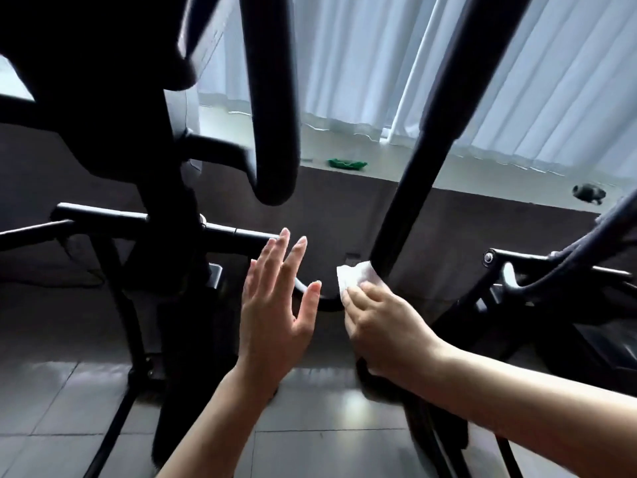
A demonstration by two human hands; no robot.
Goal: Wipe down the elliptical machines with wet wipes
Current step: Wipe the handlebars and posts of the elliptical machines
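Note:
A black elliptical machine fills the view. Its right swing arm (pixel 417 167) runs as a thick black tube from the top right down to the middle. My right hand (pixel 382 326) grips a white wet wipe (pixel 355 276) wrapped round the lower part of that tube. My left hand (pixel 279 305) hovers in the air to the left of it, fingers straight and spread, palm turned to the right, holding nothing. A curved black handlebar (pixel 272 115) hangs above the left hand, and a horizontal black bar (pixel 234 236) passes behind its fingertips.
The dark console and centre post (pixel 103 98) stand at the left. Another machine's black frame (pixel 551 270) sits at the right. White curtains (pixel 517 63) hang over a pale sill (pixel 482 181) holding a green object (pixel 346 163). Grey glossy floor tiles (pixel 86 391) lie below.

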